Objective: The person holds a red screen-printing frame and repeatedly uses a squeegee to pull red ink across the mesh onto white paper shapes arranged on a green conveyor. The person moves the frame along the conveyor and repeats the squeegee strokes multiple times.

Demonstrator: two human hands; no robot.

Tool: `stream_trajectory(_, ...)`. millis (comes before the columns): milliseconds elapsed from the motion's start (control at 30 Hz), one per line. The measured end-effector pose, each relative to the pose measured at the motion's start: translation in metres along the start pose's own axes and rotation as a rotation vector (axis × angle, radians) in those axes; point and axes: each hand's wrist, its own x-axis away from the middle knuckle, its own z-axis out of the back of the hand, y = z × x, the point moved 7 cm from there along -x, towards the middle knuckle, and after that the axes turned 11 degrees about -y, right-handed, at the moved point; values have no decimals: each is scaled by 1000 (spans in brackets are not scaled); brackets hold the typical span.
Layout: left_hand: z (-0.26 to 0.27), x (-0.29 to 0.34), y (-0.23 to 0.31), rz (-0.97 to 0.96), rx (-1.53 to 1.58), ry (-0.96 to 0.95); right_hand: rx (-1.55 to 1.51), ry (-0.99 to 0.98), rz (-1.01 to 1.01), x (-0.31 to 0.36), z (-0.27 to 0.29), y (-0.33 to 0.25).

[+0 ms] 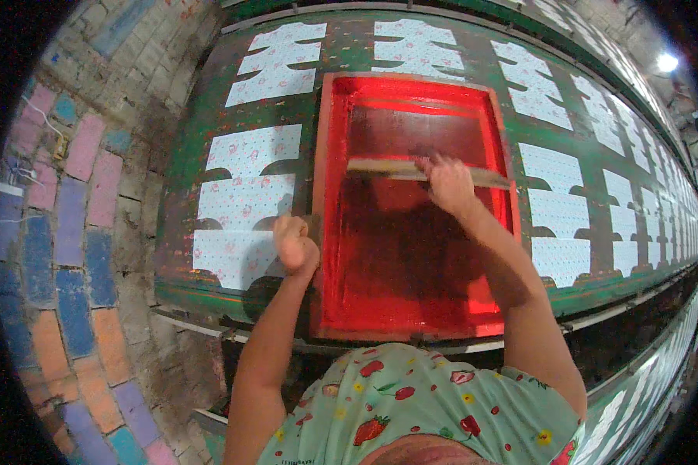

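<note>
A red-coated screen printing frame (495,116) lies on the long green table in front of me. My right hand (450,184) is closed around a squeegee (380,167) with a pale wooden bar, which spans the inside of the frame in its upper half. Dark mesh (411,256) smeared with red shows below the bar. At the frame's left edge, my left hand (295,244) has its fingers curled against the side. A small brown tab shows beside that hand, and its fingertips are partly hidden.
White cut fabric pieces (244,198) with small prints lie in rows left of, beyond and right of the frame on the green table (182,147). A metal rail (597,314) runs along the near edge. Left is a wall of painted bricks (70,310); a lamp (667,62) glows far right.
</note>
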Motion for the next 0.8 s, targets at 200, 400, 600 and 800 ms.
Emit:
stream_trajectory(200, 4, -4, 12, 30, -14, 29, 2, 48, 7, -113, 6, 61)
stream_trajectory(400, 1, -3, 8, 132, -91, -53, -22, -27, -3, -194, 18, 110)
stream_trajectory(600, -1, -5, 10, 101, -107, -102, -87, 45, 56, -196, 16, 124)
stream_trajectory(800, 0, -9, 15, 32, -93, -86, -96, -75, 9, -160, 20, 105)
